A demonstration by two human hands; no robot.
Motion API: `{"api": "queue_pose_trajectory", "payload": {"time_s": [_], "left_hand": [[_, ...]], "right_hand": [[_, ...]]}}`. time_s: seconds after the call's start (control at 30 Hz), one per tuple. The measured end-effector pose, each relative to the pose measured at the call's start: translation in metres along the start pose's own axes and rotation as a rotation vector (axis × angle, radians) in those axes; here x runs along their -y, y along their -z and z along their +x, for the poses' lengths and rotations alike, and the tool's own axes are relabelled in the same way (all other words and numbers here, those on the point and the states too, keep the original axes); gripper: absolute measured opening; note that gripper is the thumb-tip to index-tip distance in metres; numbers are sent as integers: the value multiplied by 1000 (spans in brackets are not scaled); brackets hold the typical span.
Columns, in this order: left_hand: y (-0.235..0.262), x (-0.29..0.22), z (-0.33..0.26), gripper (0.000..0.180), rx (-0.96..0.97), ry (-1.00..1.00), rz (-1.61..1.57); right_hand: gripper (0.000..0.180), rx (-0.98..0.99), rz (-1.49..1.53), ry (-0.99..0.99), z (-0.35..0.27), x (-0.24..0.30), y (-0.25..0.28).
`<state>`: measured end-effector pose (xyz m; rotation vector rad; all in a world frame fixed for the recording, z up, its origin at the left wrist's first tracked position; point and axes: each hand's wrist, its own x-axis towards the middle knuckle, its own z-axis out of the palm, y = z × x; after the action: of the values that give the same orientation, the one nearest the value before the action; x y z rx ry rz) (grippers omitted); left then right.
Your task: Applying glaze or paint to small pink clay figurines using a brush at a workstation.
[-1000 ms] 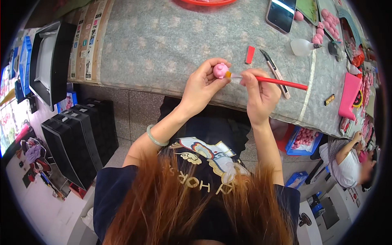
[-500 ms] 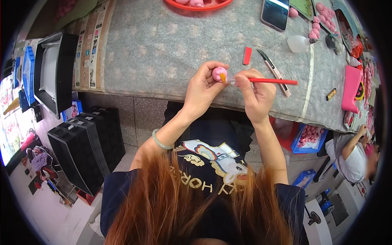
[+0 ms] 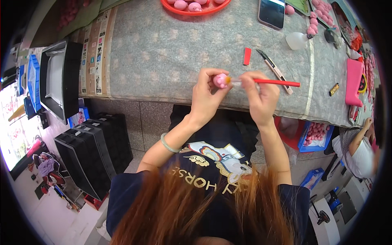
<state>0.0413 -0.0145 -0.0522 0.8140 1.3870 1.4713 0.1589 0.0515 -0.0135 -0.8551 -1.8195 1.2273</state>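
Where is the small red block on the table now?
In the head view, the small red block lies on the grey table, just left of the snips and above the right hand.

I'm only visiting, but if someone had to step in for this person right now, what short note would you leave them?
Left hand: grips a small pink figure above the table edge.
Right hand: holds a red-handled brush, tip at the figure.
Nearby: red tray with more pink figures, snips, phone.
Done: cannot tell how much is painted.
Left: probably finishing this figure.
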Motion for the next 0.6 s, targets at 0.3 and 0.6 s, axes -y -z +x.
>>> {"api": "queue_pose_trajectory", "payload": {"time_s": [0.3,0.6], "left_hand": [[-1,-10,-2,33,-16,-378,453],[5,-10,-5,37,-17,-500,478]], "right_hand": [[15,-237,18,-94,-8,18,-4],[11,-153,93,74,-8,14,-2]]}}
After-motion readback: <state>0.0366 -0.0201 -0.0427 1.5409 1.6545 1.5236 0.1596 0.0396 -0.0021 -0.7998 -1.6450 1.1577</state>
